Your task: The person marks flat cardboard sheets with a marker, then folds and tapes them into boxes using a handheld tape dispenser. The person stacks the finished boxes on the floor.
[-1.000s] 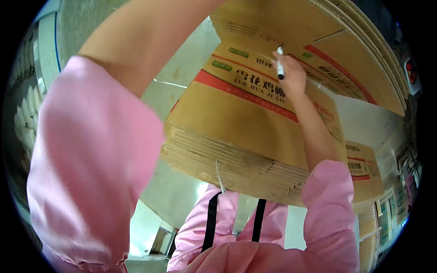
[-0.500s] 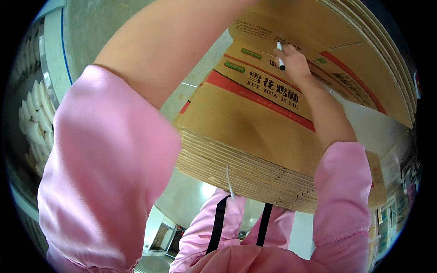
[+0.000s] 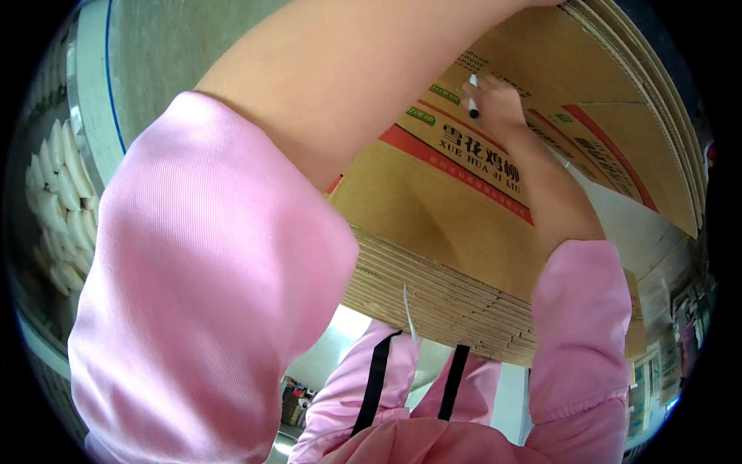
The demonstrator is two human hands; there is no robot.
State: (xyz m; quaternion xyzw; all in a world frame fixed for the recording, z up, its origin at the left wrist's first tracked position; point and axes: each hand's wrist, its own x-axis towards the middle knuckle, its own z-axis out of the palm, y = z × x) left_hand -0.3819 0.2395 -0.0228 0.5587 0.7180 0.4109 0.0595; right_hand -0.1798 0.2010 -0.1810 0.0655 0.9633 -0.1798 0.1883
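Observation:
My right hand [image 3: 498,102] is closed around a white marker pen [image 3: 473,87] with a black end. It is held over the printed face of a flattened brown cardboard carton [image 3: 417,189] with red bands and green labels. Beneath that lies a thick stack of flattened cartons [image 3: 440,298], their layered edges toward me. Several carton sheets [image 3: 618,85] are lifted and curve up at the far right. My left arm reaches across to the top edge of those raised sheets; only a sliver of my left hand [image 3: 547,3] shows there, its fingers cut off by the picture's edge.
A thin white strip [image 3: 410,309] hangs from the stack's near side. At the far left, several long white objects [image 3: 66,193] lie in a heap beyond a pale rail with a blue line [image 3: 108,77]. Shelving [image 3: 657,375] stands at the lower right.
My left arm has swung to the right along the raised sheets, covering more of the carton's left side. My right hand with the marker pen has shifted only slightly.

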